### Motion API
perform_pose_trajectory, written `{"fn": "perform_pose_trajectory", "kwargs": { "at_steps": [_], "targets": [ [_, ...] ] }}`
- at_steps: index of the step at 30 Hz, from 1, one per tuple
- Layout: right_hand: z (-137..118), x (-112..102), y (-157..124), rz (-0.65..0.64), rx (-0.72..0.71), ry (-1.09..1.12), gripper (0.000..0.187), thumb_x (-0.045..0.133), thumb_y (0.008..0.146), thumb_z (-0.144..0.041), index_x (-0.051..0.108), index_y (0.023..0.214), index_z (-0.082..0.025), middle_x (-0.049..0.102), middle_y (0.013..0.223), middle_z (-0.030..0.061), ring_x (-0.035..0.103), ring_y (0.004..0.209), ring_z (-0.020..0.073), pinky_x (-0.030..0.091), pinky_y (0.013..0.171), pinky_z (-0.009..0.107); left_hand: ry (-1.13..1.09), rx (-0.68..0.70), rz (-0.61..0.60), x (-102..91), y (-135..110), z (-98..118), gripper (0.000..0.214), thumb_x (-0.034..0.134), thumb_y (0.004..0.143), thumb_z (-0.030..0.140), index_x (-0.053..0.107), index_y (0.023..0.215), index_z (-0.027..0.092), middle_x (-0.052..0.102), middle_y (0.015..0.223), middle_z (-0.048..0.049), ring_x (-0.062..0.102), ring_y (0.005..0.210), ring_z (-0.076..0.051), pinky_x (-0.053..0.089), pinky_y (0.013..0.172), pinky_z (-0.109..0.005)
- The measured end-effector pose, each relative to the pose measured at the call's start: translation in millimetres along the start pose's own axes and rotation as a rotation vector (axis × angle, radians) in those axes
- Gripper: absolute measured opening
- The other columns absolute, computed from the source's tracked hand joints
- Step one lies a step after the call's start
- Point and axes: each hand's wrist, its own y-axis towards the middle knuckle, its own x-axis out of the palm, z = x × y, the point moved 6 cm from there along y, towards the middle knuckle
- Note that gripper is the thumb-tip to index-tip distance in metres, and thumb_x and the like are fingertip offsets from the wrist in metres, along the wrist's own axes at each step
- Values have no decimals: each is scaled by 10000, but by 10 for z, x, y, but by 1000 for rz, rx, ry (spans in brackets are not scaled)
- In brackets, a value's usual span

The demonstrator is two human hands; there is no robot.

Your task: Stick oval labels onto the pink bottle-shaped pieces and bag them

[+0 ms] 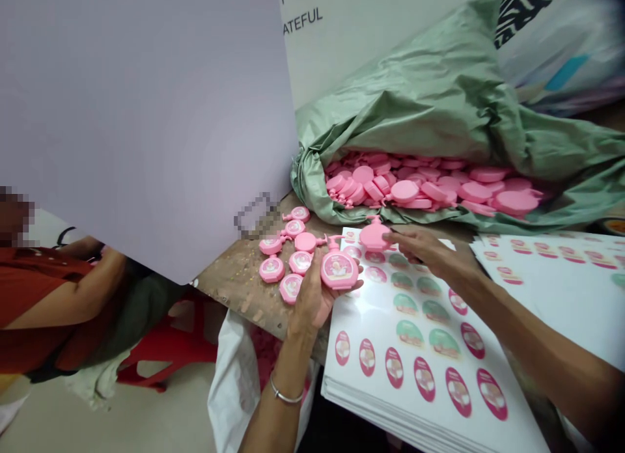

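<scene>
My left hand (319, 297) is closed around a pink toy pump bottle (340, 269), whose round front bears a printed sticker. Between the fingers of my right hand (415, 245) is a second pink pump bottle (374, 235), plain on the side facing me. Both hands are above a thick stack of sticker sheets (371, 310) printed with pink ovals and green shapes. Left of my left hand, several pink bottles (271, 269) lie on the brown tabletop (239, 277), most with stickers showing.
A green woven sack (415, 108) lies behind, its mouth full of pink bottles (405, 191). More sticker sheets (561, 297) are at right. A grey panel (146, 114) blocks the left. Below the table hangs a white bag (234, 375). A person in red sits beyond a red stool (170, 342).
</scene>
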Motion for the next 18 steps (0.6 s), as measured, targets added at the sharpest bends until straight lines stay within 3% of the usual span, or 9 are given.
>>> {"fn": "perform_pose_trajectory", "kwargs": {
  "at_steps": [3,5,9,13,18],
  "targets": [
    [53,44,-244,-5,101,-172,430,634,698,-608,565,648,-186,441,491,-32,375,451,101,259,457,265,48,-1,-39,64,-71,-35,496,544,880,516,583,1131,90,719,952,-169,697,931,-300,589,771,-450],
    [17,-10,-387,116,97,-311,408,618,720,-588,612,737,-180,525,548,-1,462,494,139,309,492,278,102,0,-75,133,-138,-81,437,607,853,470,606,1067,89,718,938,-159,697,927,-300,594,759,-433],
    [-273,-88,-835,333,-155,-388,342,456,887,-504,591,967,-200,641,745,46,568,630,182,399,604,303,159,-43,-106,255,-291,-245,383,685,801,423,604,1007,111,716,888,-124,708,890,-291,599,732,-398],
    [-527,-27,-1370,331,-432,-320,204,430,944,-370,561,892,-222,640,817,35,579,717,166,424,691,299,143,-145,-98,345,-403,-428,470,661,800,496,584,1087,131,717,891,-119,711,887,-292,599,708,-377],
    [-586,-9,-1709,446,-602,-418,71,522,914,-256,566,888,-208,637,808,26,576,756,175,401,732,334,96,-248,-57,414,-450,-566,525,456,888,595,560,1098,125,716,913,-155,708,887,-304,599,671,-414]
  ]
}}
